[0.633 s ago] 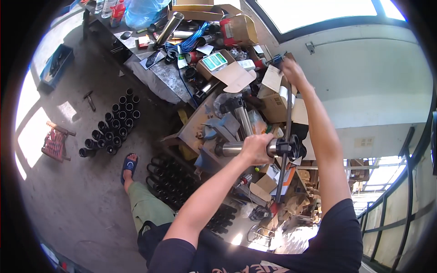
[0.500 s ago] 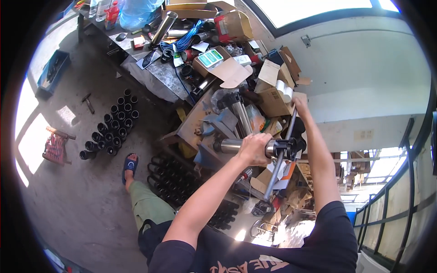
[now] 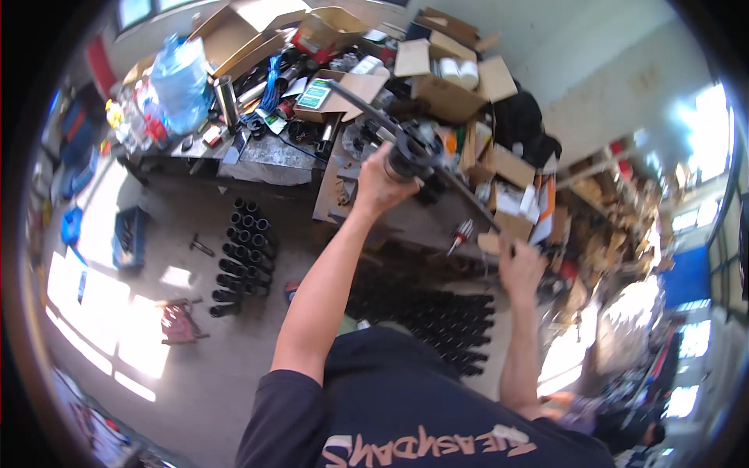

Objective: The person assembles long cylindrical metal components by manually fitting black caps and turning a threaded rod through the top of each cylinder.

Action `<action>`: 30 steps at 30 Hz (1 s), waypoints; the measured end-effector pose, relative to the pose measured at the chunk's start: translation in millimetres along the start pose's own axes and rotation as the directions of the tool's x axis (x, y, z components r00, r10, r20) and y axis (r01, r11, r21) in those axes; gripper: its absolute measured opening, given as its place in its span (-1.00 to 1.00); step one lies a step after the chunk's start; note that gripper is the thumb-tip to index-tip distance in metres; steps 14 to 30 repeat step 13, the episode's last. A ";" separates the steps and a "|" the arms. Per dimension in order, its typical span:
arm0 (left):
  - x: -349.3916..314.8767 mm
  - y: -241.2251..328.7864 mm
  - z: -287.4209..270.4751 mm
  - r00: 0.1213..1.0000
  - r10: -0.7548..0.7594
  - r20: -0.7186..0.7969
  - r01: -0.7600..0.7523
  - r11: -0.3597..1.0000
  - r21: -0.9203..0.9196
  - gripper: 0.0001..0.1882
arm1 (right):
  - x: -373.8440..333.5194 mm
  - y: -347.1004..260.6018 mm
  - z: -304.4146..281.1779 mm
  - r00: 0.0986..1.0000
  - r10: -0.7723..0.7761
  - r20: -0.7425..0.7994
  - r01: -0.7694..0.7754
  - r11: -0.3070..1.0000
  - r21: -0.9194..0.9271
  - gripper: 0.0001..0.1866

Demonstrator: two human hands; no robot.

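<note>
My left hand (image 3: 382, 183) is wrapped around a metal cylinder, just below its black collar-like head (image 3: 413, 152). Most of the cylinder is hidden by the hand and the head. A long grey metal bar (image 3: 468, 201) crosses at the head, slanting from far left to near right. At the bar's near right end, my right hand (image 3: 521, 269) is closed around it. Both hands are over the front part of the cluttered workbench (image 3: 269, 165). The head and the bar are slightly blurred.
Open cardboard boxes (image 3: 445, 97) and a blue-tinted water jug (image 3: 179, 86) crowd the bench. Black tubes (image 3: 250, 253) stand in rows on the floor, with more dark tubes (image 3: 445, 324) below my arms. A hammer (image 3: 203, 246), red stool (image 3: 179, 321) and blue bin (image 3: 129, 238) are leftward.
The bar has swung clockwise, and my right hand has come from its far end position round to the near right. My view has shifted, and my left hand still grips the cylinder.
</note>
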State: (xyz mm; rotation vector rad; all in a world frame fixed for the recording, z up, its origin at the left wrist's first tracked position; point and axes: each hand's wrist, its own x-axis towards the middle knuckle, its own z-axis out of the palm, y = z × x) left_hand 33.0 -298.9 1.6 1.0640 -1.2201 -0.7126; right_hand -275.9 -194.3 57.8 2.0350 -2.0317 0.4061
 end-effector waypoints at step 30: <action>147.4 27.0 -63.6 0.746 -0.563 -0.355 0.314 0.768 -0.558 -0.47 | 100.8 30.4 -64.3 0.644 -0.483 0.593 0.260 0.868 0.423 -0.60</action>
